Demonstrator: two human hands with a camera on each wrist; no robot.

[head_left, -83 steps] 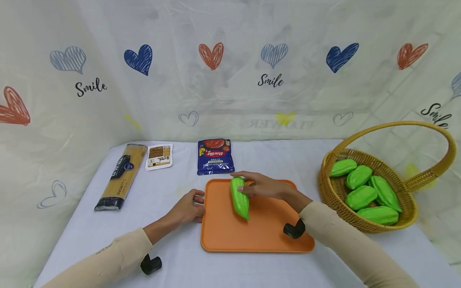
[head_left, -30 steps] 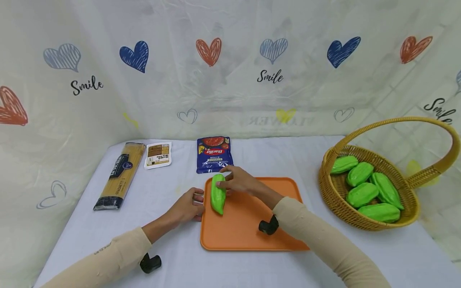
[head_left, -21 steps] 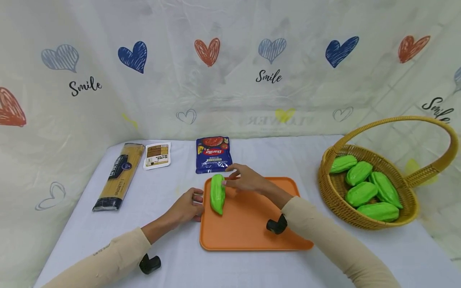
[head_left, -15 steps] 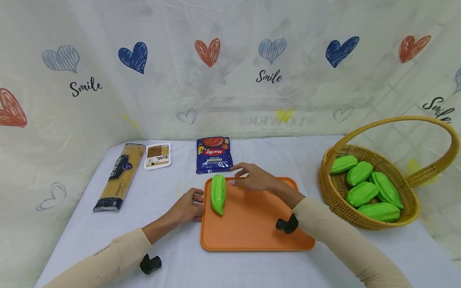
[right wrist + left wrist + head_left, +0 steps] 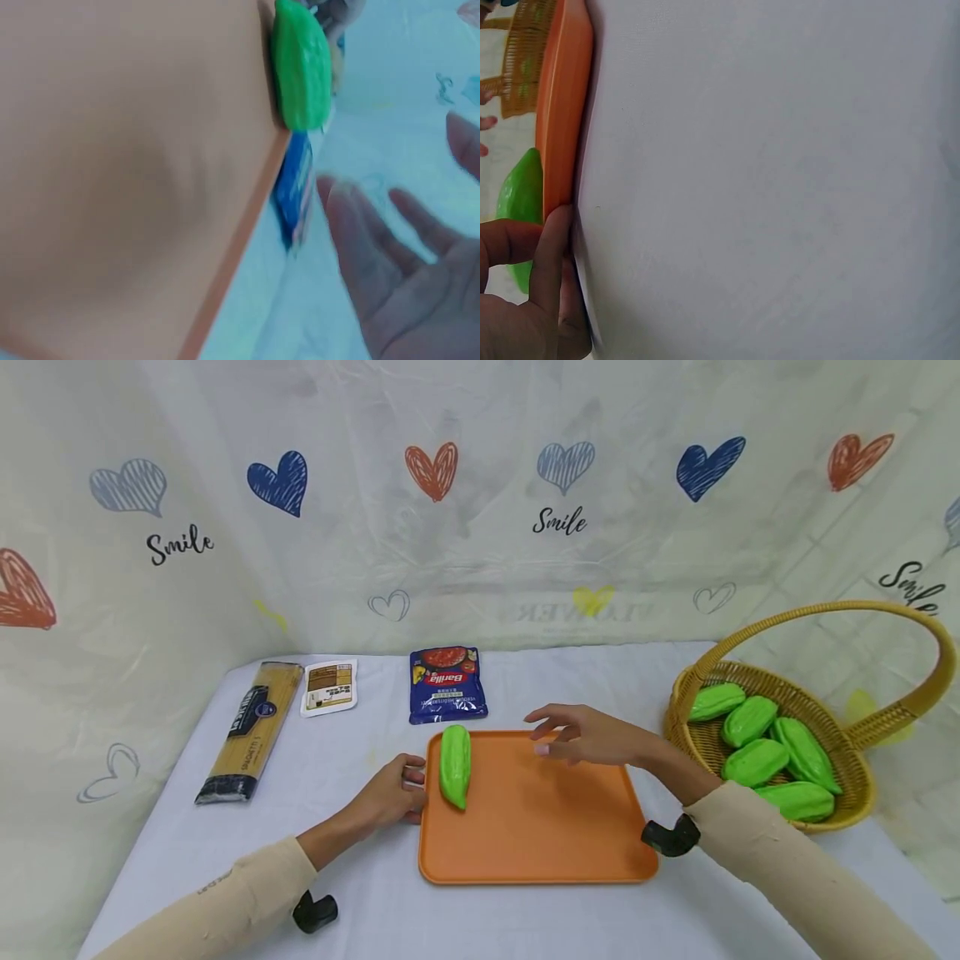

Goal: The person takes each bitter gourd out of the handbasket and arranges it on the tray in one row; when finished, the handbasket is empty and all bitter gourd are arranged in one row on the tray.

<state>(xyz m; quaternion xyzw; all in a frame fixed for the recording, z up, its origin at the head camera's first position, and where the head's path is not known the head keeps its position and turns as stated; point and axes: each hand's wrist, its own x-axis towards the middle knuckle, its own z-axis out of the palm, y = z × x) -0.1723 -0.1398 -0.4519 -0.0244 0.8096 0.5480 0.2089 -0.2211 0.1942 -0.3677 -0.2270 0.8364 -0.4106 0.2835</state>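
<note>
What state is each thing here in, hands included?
Left hand: touching the tray's left edge
Right hand: above the tray, fingers apart, holding nothing
Orange tray: flat on the table, bearing one green vegetable
Green vegetable: lying along the tray's left side, released
Basket: upright, handle raised, five green vegetables inside
Spaghetti pack: lying flat
White packet: lying flat
Blue pouch: lying flat, lettering upside down to the camera

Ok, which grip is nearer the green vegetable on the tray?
Left. The left grip is at the left edge of the tray, just beside the vegetable; the right grip hovers farther off, to the vegetable's right, above the tray's far side.
</note>
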